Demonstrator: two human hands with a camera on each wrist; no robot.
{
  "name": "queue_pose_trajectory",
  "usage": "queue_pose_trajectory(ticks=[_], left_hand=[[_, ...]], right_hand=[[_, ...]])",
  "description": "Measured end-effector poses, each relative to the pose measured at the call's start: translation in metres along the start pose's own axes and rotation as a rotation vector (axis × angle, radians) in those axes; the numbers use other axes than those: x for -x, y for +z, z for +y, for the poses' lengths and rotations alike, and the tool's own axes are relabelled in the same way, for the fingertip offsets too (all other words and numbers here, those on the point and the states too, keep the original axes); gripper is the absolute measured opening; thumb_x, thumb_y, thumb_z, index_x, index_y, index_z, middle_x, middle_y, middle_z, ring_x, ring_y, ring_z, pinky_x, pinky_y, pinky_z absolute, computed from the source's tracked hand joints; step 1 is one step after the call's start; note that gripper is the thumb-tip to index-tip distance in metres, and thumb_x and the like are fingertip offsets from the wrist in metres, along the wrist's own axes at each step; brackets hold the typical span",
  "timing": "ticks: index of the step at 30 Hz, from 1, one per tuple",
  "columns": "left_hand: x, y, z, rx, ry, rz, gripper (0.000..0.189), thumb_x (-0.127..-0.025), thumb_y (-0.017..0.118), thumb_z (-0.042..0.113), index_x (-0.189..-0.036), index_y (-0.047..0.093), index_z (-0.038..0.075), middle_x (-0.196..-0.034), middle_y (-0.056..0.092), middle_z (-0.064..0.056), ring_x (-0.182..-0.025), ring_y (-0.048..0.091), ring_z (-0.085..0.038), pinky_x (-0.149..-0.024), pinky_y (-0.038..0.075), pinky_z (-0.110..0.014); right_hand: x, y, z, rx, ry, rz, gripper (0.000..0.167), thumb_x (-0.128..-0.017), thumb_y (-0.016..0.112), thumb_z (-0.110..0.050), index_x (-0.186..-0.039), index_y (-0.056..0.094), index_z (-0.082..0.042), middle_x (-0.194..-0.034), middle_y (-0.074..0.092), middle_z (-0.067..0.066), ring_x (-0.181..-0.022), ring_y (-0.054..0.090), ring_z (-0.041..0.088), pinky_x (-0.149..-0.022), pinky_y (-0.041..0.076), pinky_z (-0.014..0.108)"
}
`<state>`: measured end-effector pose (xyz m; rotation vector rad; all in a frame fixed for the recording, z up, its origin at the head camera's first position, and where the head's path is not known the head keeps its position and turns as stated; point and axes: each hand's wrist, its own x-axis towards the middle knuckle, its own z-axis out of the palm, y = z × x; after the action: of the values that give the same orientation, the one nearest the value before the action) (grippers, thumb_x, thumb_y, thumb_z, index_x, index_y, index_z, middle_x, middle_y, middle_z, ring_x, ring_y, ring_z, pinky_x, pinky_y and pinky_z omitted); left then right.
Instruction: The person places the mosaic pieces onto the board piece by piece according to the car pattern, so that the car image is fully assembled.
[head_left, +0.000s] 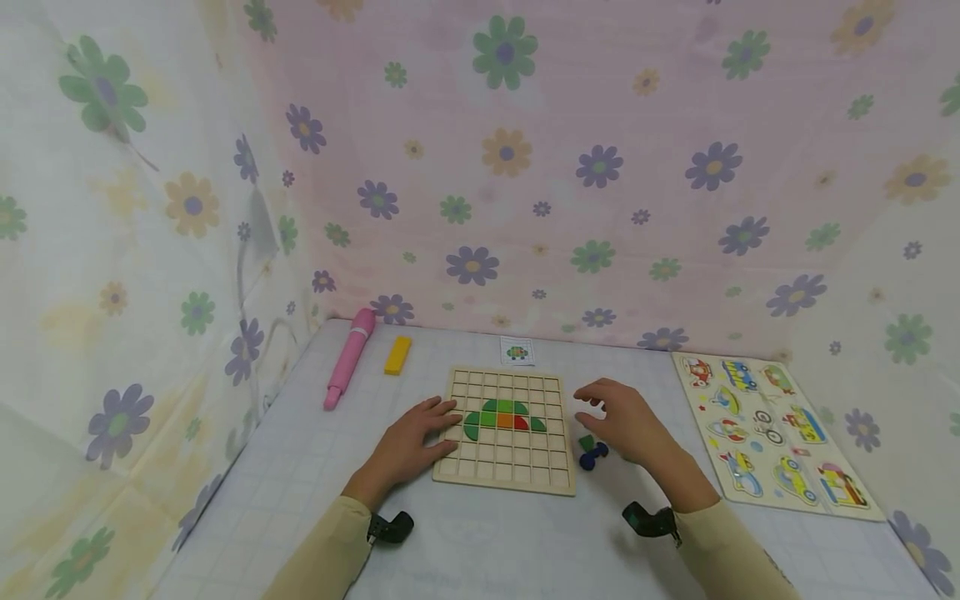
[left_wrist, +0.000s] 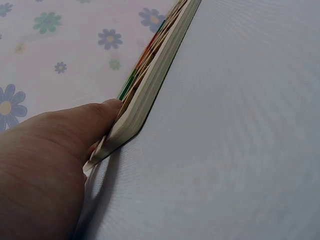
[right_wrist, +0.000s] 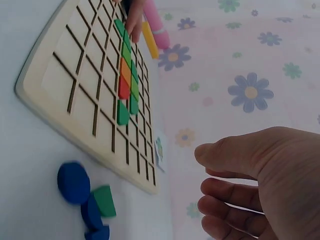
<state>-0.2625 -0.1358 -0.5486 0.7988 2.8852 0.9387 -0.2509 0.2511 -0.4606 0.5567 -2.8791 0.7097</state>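
A wooden grid board [head_left: 501, 475] lies on the table, with green, orange and red pieces [head_left: 506, 421] set together in its middle squares. My left hand [head_left: 405, 446] rests at the board's left edge, fingers stretched onto it. In the left wrist view the thumb [left_wrist: 100, 117] touches the board's rim. To the right of the board my right hand [head_left: 626, 417] hovers with loosely bent fingers, holding nothing. Below it lie a loose green piece [right_wrist: 104, 201] and several dark blue pieces [right_wrist: 73, 182], close beside the board.
Behind the board lies a small pattern card [head_left: 517, 351]. A yellow block [head_left: 397, 356] and a pink stick-like object [head_left: 348, 362] are at the back left. At the right lies a picture puzzle board [head_left: 772, 497] with vehicles. Flowered cloth [head_left: 540, 250] hangs around the table.
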Motion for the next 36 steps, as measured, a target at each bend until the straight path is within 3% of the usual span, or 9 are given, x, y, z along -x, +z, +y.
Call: queue_pose_trajectory(ticks=[10,24,29,36], left_hand=[[0.000,-0.001,0.001,0.005,0.001,0.003,0.050,-0.104,0.075,0.037,-0.151,0.068,0.020,-0.166,0.050,0.004,-0.159,0.035,-0.029,-0.124,0.034,-0.060],[0.000,-0.001,0.002,-0.003,-0.006,0.001,0.050,-0.104,0.076,0.037,-0.151,0.068,0.020,-0.166,0.050,0.005,-0.159,0.034,-0.029,-0.124,0.034,-0.060],[0.000,-0.002,0.002,-0.002,-0.005,0.001,0.051,-0.103,0.076,0.037,-0.151,0.068,0.020,-0.166,0.050,0.005,-0.159,0.035,-0.029,-0.124,0.034,-0.060],[0.000,-0.001,0.001,-0.003,-0.010,0.000,0.050,-0.104,0.076,0.038,-0.151,0.068,0.022,-0.166,0.049,0.006,-0.159,0.034,-0.028,-0.124,0.034,-0.060]], right_hand=[[0.016,-0.008,0.025,0.002,0.033,0.015,0.028,-0.094,0.085,-0.009,-0.121,0.079,-0.002,-0.116,0.075,0.013,-0.099,0.068,0.028,-0.084,0.061,0.050],[0.033,-0.016,0.048,-0.004,0.125,-0.048,0.027,-0.097,0.082,-0.014,-0.122,0.079,-0.003,-0.117,0.074,0.012,-0.102,0.066,0.029,-0.086,0.060,0.051],[0.039,-0.015,0.052,-0.013,0.155,-0.081,0.027,-0.098,0.082,-0.017,-0.121,0.080,-0.004,-0.120,0.073,0.013,-0.107,0.066,0.034,-0.089,0.060,0.056],[0.043,-0.004,0.062,0.000,0.137,-0.091,0.026,-0.093,0.086,-0.014,-0.116,0.081,-0.005,-0.116,0.074,0.011,-0.106,0.066,0.034,-0.091,0.058,0.058]])
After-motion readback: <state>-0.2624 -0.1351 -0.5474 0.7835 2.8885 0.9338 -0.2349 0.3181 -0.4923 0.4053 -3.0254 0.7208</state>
